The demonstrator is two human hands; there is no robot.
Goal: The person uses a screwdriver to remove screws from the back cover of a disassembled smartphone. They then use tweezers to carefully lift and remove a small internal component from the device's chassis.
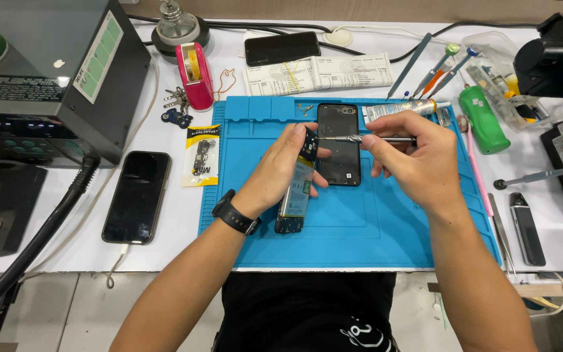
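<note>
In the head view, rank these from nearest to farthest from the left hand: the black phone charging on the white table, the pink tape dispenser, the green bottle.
From the left hand:
1. Pink tape dispenser, up and to its left, just off the blue mat.
2. Black phone, left on the white table, slightly farther.
3. Green bottle, far right, beyond the right hand.

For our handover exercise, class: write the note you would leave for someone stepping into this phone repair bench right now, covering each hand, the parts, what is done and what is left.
Left hand: holds the opened phone body on edge over the blue mat, board side facing right.
Right hand: holds a screwdriver level, its tip at the upper end of the phone body.
Back cover: already off, lying flat on the mat behind the hands.
Small screws: loose near the mat's top edge.
Left: whatever work remains at the phone's upper end; cover not yet refitted.
</note>
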